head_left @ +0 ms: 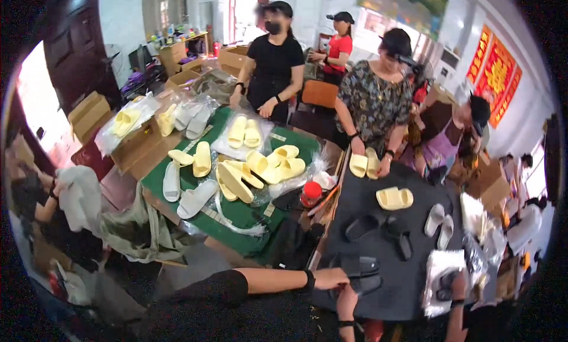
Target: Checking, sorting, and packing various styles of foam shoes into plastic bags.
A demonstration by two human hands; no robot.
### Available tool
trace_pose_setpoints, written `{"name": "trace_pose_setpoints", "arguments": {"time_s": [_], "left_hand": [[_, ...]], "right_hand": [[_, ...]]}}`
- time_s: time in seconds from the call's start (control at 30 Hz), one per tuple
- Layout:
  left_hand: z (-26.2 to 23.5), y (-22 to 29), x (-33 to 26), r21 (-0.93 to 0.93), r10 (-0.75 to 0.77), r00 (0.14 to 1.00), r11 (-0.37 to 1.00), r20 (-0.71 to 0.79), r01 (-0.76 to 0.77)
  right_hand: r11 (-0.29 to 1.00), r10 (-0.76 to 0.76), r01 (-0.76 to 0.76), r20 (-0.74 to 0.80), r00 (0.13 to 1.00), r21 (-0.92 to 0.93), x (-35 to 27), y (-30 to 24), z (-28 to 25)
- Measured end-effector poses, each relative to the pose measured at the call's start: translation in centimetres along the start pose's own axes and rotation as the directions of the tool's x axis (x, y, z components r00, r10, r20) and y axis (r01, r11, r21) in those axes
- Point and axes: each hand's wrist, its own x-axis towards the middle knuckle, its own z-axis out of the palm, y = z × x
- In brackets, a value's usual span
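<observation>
My left hand (331, 278) reaches in from the left over the edge of the dark table, its fingers drawn together. Just below it, my right hand (347, 302) comes up from the lower edge with its fingers closed, and the fingertips of both hands meet. Whatever they pinch is too small or hidden to make out. Beside my fingers lie a black slide slipper (360, 264) and a second black slipper (368, 284), side by side on the dark tabletop (396, 295). I cannot tell whether my hands touch them.
More black slippers (399, 238), a yellow pair (394, 198) and a grey pair (439, 225) lie farther off. Another person's hand (457, 286) holds dark slippers over plastic bags. The green table (171, 197) carries several yellow slippers and a red-lidded jar (311, 194). Co-workers stand opposite.
</observation>
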Motion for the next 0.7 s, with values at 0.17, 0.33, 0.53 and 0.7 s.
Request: {"name": "trace_pose_setpoints", "arguments": {"time_s": [0.17,0.33,0.53,0.7], "left_hand": [[1.6,-0.4,-0.9,0.069,-0.260,0.949,0.965,0.175,0.252],[3.6,-2.8,-1.5,0.029,-0.315,0.936,0.949,0.156,0.314],[4.1,-2.7,-1.9,-0.049,-0.317,0.942,0.945,0.108,0.324],[4.4,-2.2,-0.8,-0.028,-0.336,0.938,0.940,0.086,0.340]], "right_hand": [[0.907,0.316,-0.344,0.147,0.937,0.242,-1.8,-3.1,-1.4],[0.867,0.300,-0.326,0.127,0.945,0.376,-2.2,-1.7,-0.7],[0.927,0.227,-0.246,0.098,0.969,0.283,-2.2,-0.8,-0.2],[0.869,0.371,-0.401,0.155,0.915,0.290,-2.5,4.1,2.4]]}}
